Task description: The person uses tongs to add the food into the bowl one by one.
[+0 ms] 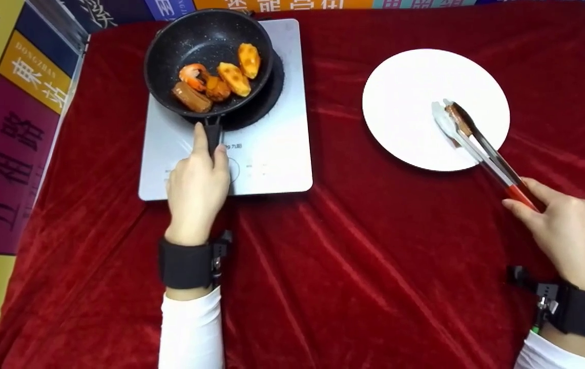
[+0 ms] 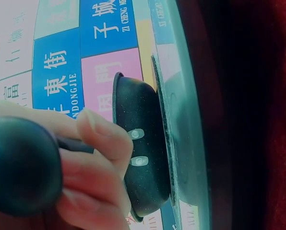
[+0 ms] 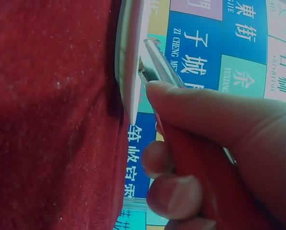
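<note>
My left hand [image 1: 195, 187] grips the handle [image 1: 213, 134] of a black speckled frying pan [image 1: 203, 38], index finger stretched along it toward the rim. In the pan lie a shrimp [image 1: 190, 74], a brown oblong food piece [image 1: 191, 97], a browned chunk [image 1: 217, 89] and two yellow wedges [image 1: 233, 79]. On the right, my right hand [image 1: 574, 233] holds red-handled metal tongs [image 1: 487, 159]. Their tips reach over a white plate [image 1: 400, 92], with a brown piece of food [image 1: 459, 120] between them. In the right wrist view, thumb and fingers wrap the red handle [image 3: 196, 163].
Under the pan is a silver-white induction cooker [image 1: 272, 164] with a black round heating zone [image 1: 277, 77]. A red velvet cloth [image 1: 333, 256] covers the table. Panels with coloured lettering [image 1: 11, 164] stand along the left and back edges.
</note>
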Tool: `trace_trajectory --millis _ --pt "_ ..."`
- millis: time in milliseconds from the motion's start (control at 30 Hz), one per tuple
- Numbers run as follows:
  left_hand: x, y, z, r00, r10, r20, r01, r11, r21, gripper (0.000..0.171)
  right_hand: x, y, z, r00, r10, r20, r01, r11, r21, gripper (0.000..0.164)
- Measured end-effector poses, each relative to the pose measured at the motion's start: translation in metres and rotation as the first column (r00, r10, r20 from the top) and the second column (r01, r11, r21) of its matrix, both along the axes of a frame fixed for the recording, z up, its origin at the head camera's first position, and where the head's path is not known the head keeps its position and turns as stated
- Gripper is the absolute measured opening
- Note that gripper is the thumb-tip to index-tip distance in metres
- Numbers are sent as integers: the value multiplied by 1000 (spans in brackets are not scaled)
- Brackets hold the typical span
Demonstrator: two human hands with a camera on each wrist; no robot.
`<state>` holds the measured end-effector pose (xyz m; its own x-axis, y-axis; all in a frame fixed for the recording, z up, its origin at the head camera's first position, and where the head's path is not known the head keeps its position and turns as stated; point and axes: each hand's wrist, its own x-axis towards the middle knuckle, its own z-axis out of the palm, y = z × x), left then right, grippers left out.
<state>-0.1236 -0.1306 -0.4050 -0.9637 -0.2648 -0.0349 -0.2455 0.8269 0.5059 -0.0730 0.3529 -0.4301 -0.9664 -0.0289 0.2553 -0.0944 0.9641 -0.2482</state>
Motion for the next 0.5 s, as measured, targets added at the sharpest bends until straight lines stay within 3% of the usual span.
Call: trace_trajectory --millis 500 --pt "0 1 0 1000 0 -25 -1 1000 -13 59 -2 3 -3 1000 4 -1 -4 999 -34 37"
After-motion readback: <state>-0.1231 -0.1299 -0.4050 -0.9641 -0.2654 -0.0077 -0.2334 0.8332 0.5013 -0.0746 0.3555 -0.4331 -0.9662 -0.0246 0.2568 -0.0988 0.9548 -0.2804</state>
